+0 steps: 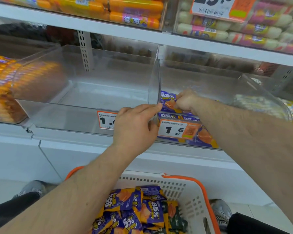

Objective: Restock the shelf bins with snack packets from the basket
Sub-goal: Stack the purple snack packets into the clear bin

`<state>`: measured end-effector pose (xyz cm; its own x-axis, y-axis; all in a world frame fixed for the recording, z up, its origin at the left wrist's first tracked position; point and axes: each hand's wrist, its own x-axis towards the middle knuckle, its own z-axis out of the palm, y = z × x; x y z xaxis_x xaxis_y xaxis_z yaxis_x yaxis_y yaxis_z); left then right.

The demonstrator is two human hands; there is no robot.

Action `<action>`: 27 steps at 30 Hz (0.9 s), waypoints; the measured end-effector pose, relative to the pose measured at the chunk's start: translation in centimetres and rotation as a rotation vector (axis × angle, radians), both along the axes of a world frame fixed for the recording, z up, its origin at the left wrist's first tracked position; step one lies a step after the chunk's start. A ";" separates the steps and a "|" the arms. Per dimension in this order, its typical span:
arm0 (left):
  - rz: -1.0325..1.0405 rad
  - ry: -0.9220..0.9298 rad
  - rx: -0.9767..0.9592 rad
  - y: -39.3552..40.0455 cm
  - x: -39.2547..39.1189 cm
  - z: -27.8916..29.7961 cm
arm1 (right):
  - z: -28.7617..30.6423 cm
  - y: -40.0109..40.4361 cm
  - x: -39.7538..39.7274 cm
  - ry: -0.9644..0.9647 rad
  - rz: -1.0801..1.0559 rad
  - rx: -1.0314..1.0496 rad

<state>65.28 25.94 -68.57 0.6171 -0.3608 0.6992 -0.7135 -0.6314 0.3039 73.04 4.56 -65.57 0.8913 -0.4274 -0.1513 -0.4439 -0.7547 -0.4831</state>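
A person's right hand (pixel 186 101) grips purple-and-orange snack packets (pixel 167 102) inside the right clear shelf bin (pixel 227 85), while the left hand (pixel 135 125) pinches the divider wall (pixel 156 81) between bins. More packets fill the white basket (pixel 189 191) below.

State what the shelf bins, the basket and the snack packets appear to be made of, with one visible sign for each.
Shelf bins: clear, glossy rigid plastic, probably acrylic; the shelf shows through the walls.
Basket: matte white moulded plastic with punched slots, and orange handles, likely plastic too.
Snack packets: thin glossy printed film; they crinkle and catch the light.
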 end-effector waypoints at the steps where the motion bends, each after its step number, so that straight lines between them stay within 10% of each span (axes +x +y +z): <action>1: 0.001 0.001 0.002 0.0 0.0 0.0 | 0.0 -0.1 0.0 -0.006 -0.025 -0.017; 27: -0.027 0.075 0.141 0.6 -0.7 0.7 | -0.4 -0.3 -0.4 0.166 0.033 0.153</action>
